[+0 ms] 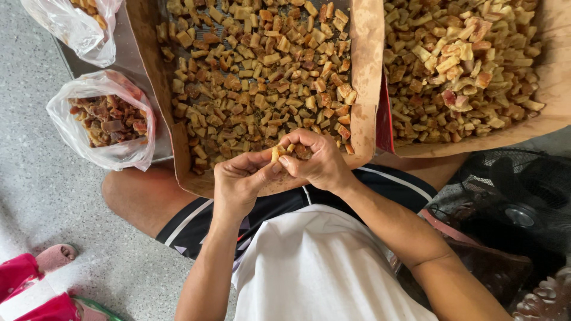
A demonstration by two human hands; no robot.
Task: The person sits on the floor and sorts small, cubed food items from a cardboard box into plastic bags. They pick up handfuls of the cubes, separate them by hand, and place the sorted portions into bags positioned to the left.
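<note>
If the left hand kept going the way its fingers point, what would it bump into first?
The left hand points right, at the small piece pinched between both hands, with the right hand just behind it.

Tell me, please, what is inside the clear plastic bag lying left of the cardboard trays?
The plastic bag holds dark reddish-brown chunks, visible through its open mouth. Whatever lies deeper beneath them is covered.

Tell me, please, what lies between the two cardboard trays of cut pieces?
In the head view, the left tray and right tray stand side by side; only their raised cardboard walls and a red strip lie between them.
</note>
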